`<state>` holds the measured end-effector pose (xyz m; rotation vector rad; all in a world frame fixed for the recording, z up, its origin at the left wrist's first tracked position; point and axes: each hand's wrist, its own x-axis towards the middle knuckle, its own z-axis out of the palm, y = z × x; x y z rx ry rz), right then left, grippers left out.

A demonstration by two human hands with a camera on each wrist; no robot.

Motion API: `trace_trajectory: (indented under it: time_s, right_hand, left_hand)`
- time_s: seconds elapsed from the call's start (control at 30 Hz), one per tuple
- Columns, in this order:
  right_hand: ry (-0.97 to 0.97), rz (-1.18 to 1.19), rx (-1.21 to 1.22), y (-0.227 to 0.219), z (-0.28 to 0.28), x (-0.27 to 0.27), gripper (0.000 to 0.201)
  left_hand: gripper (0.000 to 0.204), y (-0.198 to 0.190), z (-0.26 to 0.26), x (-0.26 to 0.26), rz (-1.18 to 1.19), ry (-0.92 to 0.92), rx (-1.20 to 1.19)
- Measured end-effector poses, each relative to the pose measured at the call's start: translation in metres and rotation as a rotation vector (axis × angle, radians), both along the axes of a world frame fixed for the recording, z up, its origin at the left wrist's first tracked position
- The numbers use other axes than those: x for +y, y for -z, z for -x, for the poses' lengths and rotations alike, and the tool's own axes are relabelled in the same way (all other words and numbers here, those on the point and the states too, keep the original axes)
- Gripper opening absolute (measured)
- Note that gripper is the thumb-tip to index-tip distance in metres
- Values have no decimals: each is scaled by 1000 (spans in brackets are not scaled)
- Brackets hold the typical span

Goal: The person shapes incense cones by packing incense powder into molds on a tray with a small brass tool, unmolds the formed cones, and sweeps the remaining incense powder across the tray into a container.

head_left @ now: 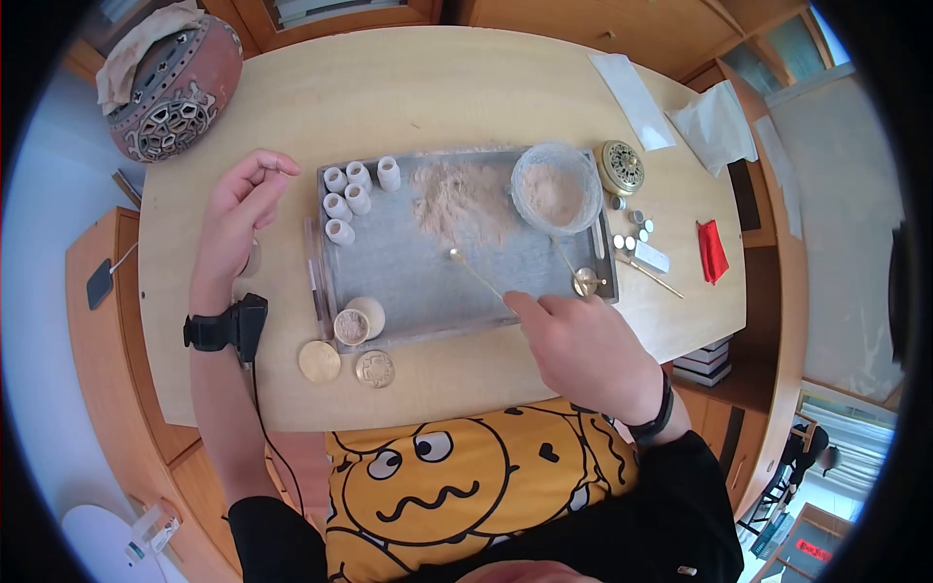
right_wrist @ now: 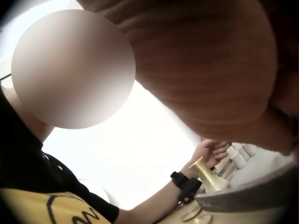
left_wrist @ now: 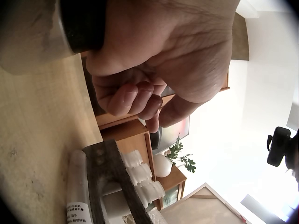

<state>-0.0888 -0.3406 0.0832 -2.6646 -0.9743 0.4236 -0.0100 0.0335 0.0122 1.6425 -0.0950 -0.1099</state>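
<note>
My right hand (head_left: 583, 355) pinches the handle of a thin brass spoon (head_left: 476, 274), whose small tip is over the bare middle of the grey tray (head_left: 413, 282). Pale brown powder (head_left: 462, 199) lies spread behind the tip. A translucent bowl (head_left: 556, 189) with more powder stands at the tray's right. My left hand (head_left: 238, 209) is raised off the tray's left side, its fingers loosely curled around nothing; the left wrist view shows the curled fingers (left_wrist: 135, 98). Near it, several small white bottles (head_left: 358, 199) stand in the tray's back left corner.
A powder-filled cup (head_left: 352, 327) is at the tray's front left, with two brass discs (head_left: 319, 361) (head_left: 375, 369) before the tray. Right of it are a pierced brass burner (head_left: 620, 167), small jars and a red pouch (head_left: 711, 253). A patterned pot (head_left: 180, 92) stands back left.
</note>
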Motion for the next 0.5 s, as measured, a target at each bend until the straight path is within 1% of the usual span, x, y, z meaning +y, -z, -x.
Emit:
trace_trajectory:
  time_s: [0.07,0.1,0.17,0.3,0.37,0.5]
  right_hand:
    - [19,44,-4,4,-5,7,30]
    - [21,42,-1,8,-7,9,30]
    - [1,65,-42,18,-14,13,42]
    - [10,31,-84,26,-26,22,40]
    - [53,33,-93,26,-31,27,20]
    - [59,23,-110,30,-38,29,19]
  left_hand:
    - [13,1,3,-1,2,5,8]
    - [13,-1,4,-3,-5,-3,-1]
    - [13,-5,2,-4,-14,-10,-23]
    - [13,-1,1,-2,3,6,-9]
    - [13,0,2,-1,5,16,-14]
    - [13,-2,0,-1,2,7,2]
